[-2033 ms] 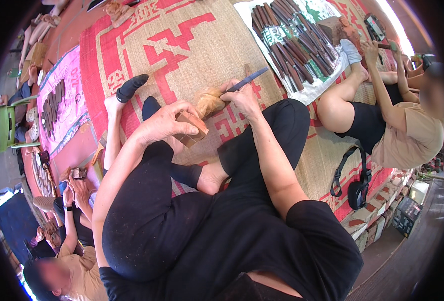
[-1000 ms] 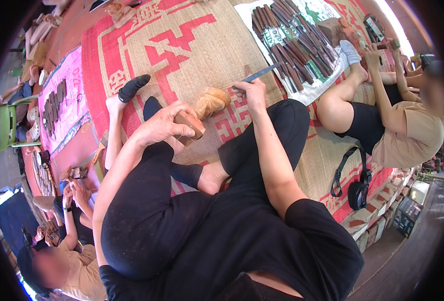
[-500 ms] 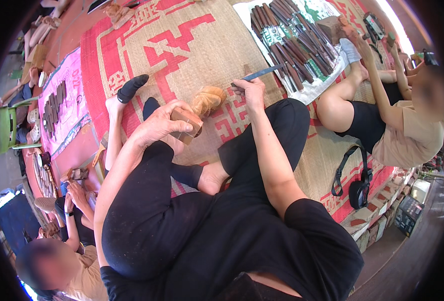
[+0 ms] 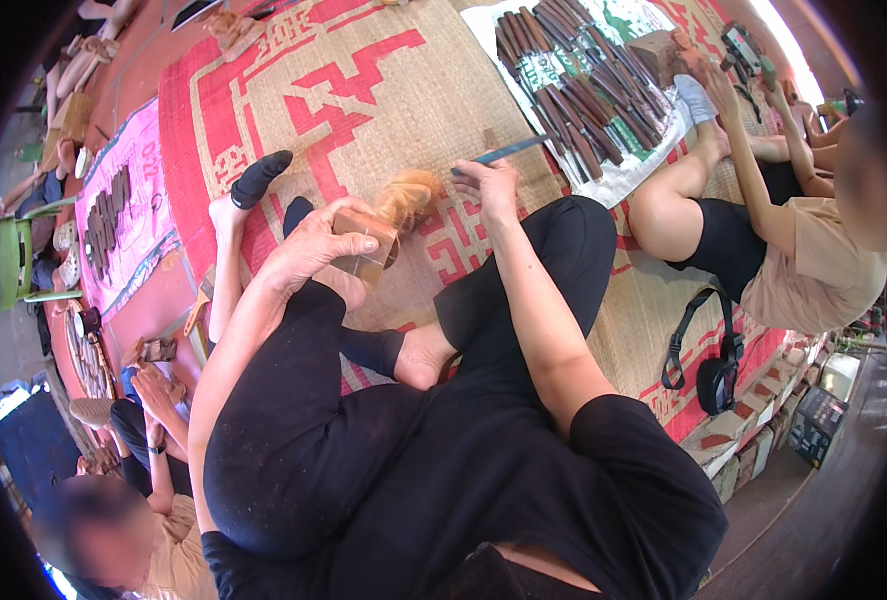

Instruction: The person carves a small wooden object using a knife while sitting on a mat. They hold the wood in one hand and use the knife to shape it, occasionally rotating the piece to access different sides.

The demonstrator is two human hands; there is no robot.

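In my left hand (image 4: pixel 328 243) is a wood carving (image 4: pixel 407 200), its square base (image 4: pixel 368 262) gripped between thumb and fingers. Thin lines cross the pale face of that base, and the rounded carved end points away from me. My right hand (image 4: pixel 491 188) pinches a long, flat, blue-grey file (image 4: pixel 511 150), which slants up to the right. The hand is just right of the carving. A small gap shows between the fingers and the wood. The file's near end is partly hidden by my fingers.
A patterned red and tan mat (image 4: pixel 383 110) lies under me. Many wood-handled carving tools (image 4: pixel 578 90) rest on a white cloth at the far right. A black bag (image 4: pixel 715 385) sits at right. One person (image 4: pixel 783 230) sits at right, another (image 4: pixel 153 530) at lower left.
My right hand has shifted slightly left with the file, drawing closer to the carving. The carving and my left hand have moved a little left.
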